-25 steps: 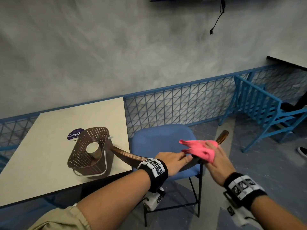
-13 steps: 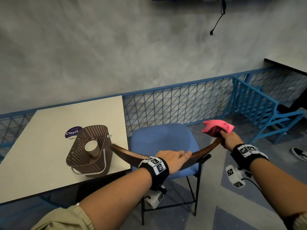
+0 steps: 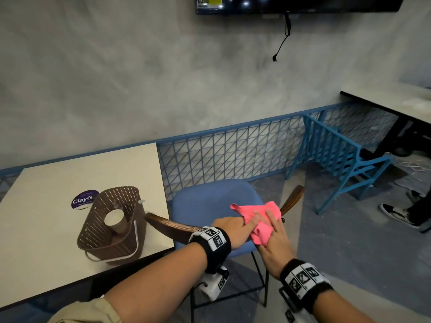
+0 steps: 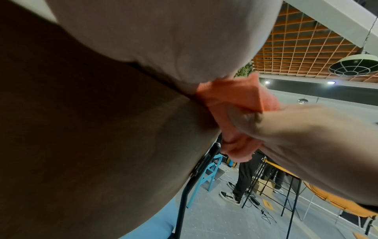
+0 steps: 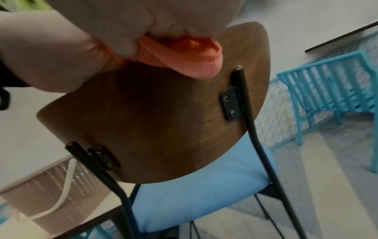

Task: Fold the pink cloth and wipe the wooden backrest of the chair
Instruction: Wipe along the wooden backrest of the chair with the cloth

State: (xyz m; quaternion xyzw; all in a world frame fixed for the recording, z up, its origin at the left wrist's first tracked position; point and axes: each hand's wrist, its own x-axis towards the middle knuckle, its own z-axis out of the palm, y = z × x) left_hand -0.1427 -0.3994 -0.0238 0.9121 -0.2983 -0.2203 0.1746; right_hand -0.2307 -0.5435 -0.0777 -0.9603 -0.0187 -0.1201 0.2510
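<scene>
— Now, where is the cloth [image 3: 258, 221]?
— I see it bunched and creased, pink, draped over the top edge of the backrest [image 3: 172, 226], right of centre.
— Grip?
— My right hand [image 3: 274, 241] presses it, fingers straight on top, thumb under behind the wood. My left hand [image 3: 233, 230] lies flat on the rim, fingertips touching the cloth.

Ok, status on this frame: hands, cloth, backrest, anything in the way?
Right hand holds pink cloth on wooden backrest top edge. Left hand rests on backrest, fingers on cloth. Nothing in the way.
</scene>
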